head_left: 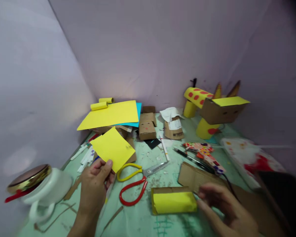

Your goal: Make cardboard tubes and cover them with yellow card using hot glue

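Note:
A small yellow paper square (pixel 113 148) is pinched by one corner between the thumb and fingers of my left hand (pixel 98 179). To its right on the table lie scissors (pixel 148 171) with one yellow and one red handle, blades apart. A cardboard piece partly covered in yellow paper (pixel 175 202) rests at the front middle. My right hand (pixel 227 210) hovers at its right end, fingers curved and apart from the thumb. I cannot tell whether the fingertips touch that piece, as the hand is slightly blurred.
Yellow sheets (pixel 113 113) with paper rolls lie at the back left. A yellow, red-spotted cardboard animal (pixel 224 110) stands back right. A white cup (pixel 49 187) is at left. Pens (pixel 197 161), a glue gun with patterned covering (pixel 207 154) and cardboard scraps (pixel 199 177) lie at right.

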Motion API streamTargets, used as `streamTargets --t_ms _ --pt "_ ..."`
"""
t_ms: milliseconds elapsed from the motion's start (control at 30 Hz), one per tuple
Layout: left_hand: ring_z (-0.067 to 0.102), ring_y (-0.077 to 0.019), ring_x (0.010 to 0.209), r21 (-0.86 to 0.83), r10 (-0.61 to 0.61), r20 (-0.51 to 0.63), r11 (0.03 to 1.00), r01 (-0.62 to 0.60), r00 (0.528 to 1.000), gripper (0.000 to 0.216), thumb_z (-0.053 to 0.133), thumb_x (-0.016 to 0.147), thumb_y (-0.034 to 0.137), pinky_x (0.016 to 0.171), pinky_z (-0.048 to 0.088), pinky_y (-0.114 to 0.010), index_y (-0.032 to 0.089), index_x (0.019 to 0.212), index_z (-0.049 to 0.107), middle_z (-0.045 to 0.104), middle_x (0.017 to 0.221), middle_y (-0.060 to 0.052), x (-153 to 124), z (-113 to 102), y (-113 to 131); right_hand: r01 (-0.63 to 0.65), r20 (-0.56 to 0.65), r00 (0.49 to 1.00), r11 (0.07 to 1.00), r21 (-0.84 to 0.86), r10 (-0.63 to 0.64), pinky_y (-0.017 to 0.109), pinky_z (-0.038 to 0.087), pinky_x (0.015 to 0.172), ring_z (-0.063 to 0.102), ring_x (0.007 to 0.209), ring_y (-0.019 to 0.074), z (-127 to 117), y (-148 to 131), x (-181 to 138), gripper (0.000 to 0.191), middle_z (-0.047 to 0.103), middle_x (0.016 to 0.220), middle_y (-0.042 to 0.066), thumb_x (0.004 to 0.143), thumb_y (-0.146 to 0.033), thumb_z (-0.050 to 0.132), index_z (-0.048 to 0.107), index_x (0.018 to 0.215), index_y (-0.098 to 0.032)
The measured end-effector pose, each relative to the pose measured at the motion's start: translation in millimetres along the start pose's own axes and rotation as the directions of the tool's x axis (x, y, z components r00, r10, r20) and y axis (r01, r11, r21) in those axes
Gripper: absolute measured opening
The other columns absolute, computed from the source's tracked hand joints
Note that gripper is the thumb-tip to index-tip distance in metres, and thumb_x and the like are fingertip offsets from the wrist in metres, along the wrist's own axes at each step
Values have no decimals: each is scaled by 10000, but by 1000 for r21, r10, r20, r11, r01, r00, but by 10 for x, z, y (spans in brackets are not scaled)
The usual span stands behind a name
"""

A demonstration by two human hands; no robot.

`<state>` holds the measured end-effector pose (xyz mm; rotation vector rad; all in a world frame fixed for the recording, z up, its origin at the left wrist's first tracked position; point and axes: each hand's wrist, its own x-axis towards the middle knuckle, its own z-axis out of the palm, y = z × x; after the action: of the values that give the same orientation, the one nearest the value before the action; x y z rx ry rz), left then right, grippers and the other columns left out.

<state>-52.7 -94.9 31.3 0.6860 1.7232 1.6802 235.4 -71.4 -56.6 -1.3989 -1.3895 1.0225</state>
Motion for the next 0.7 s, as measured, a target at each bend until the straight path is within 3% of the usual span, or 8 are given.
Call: streamTargets --t_ms 67,167,300,400,500,633,700 --pt "366 -41 339 -16 -13 81 1000 15 997 315 708 659 349 355 265 -140 170 524 487 486 360 61 -149 147 -78 10 55 998 1000 23 -11 257 550 640 658 666 196 5 -112 5 287 705 755 38 663 -391 734 669 891 -230" --pt "351 -45 336 40 -85 247 996 77 965 346 702 665 410 354 236 -147 166 517 505 481 350 47 -345 304 -184 -27 105 994 975 219 4 242 536 605 644 672 175 3 -225 16 256 691 773 50 704 -384 718 674 879 -203" --pt "357 -61 371 195 -150 414 978 73 898 385 673 686 455 376 222 -172 168 493 504 455 386 42 -603 388 -240 -214 309 949 861 461 70 196 477 411 598 526 122 3 -331 28 370 674 762 56 712 -476 696 678 912 -165" --pt "399 -92 403 267 -162 528 964 19 834 332 661 681 477 401 280 -203 184 563 559 484 450 33 -712 408 -233 -337 458 884 811 479 97 175 453 356 591 483 107 0 -373 20 449 664 751 53 686 -518 702 674 933 -144" --pt "414 -108 423 305 -173 617 952 -31 767 334 617 713 506 426 302 -219 189 610 592 474 476 28 -753 425 -231 -381 529 842 813 441 107 157 426 339 551 412 83 5 -388 -7 482 613 609 6 671 -548 696 676 901 -125" --pt "381 -102 426 299 -137 608 952 -66 782 349 594 741 490 433 269 -224 189 567 563 427 459 36 -795 452 -244 -363 537 839 826 431 89 152 387 356 496 389 65 32 -404 -39 431 581 531 -28 640 -512 736 684 840 -133" --pt "385 -105 437 309 -159 672 948 -78 723 332 609 731 478 440 274 -225 187 578 561 438 472 33 -816 465 -247 -337 528 847 826 452 56 182 438 452 544 475 85 45 -408 -48 368 633 598 -5 641 -468 752 693 796 -139"
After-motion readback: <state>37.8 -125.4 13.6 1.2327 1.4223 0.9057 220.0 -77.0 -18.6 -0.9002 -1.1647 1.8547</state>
